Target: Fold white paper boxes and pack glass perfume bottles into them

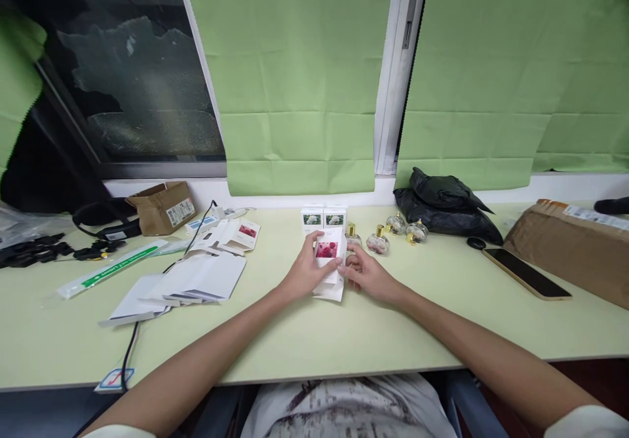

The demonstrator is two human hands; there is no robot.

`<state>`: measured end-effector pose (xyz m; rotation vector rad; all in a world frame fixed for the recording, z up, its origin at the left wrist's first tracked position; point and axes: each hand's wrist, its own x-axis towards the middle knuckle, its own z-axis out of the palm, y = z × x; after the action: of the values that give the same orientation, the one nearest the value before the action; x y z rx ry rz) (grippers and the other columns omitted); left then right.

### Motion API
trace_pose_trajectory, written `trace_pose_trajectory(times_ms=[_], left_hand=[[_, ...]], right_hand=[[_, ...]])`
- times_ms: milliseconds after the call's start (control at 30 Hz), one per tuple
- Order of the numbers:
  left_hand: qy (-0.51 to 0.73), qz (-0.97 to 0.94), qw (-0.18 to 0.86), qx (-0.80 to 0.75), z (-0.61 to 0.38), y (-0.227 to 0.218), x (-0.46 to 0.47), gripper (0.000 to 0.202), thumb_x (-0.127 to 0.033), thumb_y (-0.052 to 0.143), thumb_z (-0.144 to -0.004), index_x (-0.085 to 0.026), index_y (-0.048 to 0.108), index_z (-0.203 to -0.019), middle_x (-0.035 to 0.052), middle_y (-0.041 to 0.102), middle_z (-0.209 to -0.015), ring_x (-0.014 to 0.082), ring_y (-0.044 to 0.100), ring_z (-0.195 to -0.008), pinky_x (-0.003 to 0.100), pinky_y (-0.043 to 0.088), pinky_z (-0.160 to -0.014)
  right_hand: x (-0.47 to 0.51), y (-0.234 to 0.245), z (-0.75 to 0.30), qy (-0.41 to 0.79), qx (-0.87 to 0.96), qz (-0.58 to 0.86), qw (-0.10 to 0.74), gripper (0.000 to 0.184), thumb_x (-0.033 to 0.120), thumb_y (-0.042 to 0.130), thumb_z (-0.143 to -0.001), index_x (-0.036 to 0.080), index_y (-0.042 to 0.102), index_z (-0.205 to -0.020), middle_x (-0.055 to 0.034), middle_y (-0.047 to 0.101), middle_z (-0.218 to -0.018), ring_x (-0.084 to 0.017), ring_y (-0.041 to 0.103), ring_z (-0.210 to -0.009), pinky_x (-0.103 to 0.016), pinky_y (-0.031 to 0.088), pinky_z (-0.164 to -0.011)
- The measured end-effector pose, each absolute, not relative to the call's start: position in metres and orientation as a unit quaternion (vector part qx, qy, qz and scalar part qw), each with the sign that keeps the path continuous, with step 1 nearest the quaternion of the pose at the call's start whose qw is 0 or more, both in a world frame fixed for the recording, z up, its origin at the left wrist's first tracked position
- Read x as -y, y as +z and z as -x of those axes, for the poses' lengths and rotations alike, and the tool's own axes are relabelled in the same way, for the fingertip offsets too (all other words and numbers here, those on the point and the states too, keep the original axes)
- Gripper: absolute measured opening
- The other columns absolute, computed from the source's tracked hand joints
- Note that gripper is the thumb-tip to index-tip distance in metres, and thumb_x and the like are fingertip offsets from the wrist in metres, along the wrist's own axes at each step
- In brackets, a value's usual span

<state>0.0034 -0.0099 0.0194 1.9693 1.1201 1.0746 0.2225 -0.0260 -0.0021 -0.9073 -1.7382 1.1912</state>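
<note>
A small white carton [327, 274] with a red flower picture is held upright above the table, its lower flap hanging out. My left hand [310, 269] is closed around the carton's left side, thumb across the front. My right hand [367, 274] has its fingers curled against the right edge, with the thumb near the left thumb. Behind the carton stand two white boxes [323, 218] with white flower pictures. Several small glass bottles with gold caps sit just beyond my right hand, among them one bottle [378, 241] in front.
Flattened white cartons [201, 277] and a green-and-white packet [118, 269] lie on the left, near an open brown box [162, 209] and a black cable [128, 353]. On the right are a black plastic bag [447, 212], a phone [528, 274] and a brown parcel [565, 245].
</note>
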Motion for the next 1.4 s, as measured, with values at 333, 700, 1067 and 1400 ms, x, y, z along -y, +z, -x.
trace_pose_trajectory(times_ms=[333,700,1067,1400], left_hand=[[0.277,-0.815,0.206,-0.465,0.017,0.036,0.004,0.048,-0.065,0.045,-0.100,-0.029,0.067,-0.123,0.0034,0.076,-0.111,0.0209,0.067,-0.074,0.032,0.049,-0.068],[0.228,-0.822,0.324,-0.409,0.048,0.050,0.007,0.038,-0.047,0.059,-0.095,-0.030,0.068,-0.129,0.0087,0.062,-0.139,0.0210,0.074,-0.089,0.036,0.062,-0.082],[0.264,-0.862,0.328,-0.283,0.056,0.037,0.023,0.070,-0.029,0.072,-0.088,-0.035,0.051,-0.154,0.0113,0.043,-0.163,0.0321,0.050,-0.145,0.050,0.051,-0.114],[0.282,-0.856,0.316,-0.298,0.051,0.023,0.018,0.062,-0.042,0.074,-0.091,-0.033,0.057,-0.150,0.0111,0.047,-0.159,0.0303,0.053,-0.139,0.047,0.050,-0.113]], right_hand=[[0.024,-0.002,-0.230,0.396,0.734,0.397,0.384,0.075,0.053,0.068,-0.096,0.033,0.029,-0.157,-0.0026,0.069,-0.103,-0.016,0.062,-0.071,-0.031,0.050,-0.062],[0.020,-0.005,-0.231,0.350,0.744,0.419,0.384,0.039,0.051,0.067,-0.095,0.026,0.056,-0.123,-0.0051,0.072,-0.119,-0.017,0.066,-0.080,-0.032,0.051,-0.072],[0.026,0.005,-0.236,0.327,0.779,0.396,0.361,0.070,0.047,0.069,-0.094,0.029,0.046,-0.157,-0.0096,0.068,-0.132,-0.020,0.063,-0.086,-0.038,0.055,-0.079],[0.028,0.004,-0.235,0.305,0.807,0.373,0.342,0.059,0.044,0.066,-0.097,0.030,0.054,-0.153,-0.0062,0.071,-0.121,-0.020,0.060,-0.088,-0.036,0.053,-0.079]])
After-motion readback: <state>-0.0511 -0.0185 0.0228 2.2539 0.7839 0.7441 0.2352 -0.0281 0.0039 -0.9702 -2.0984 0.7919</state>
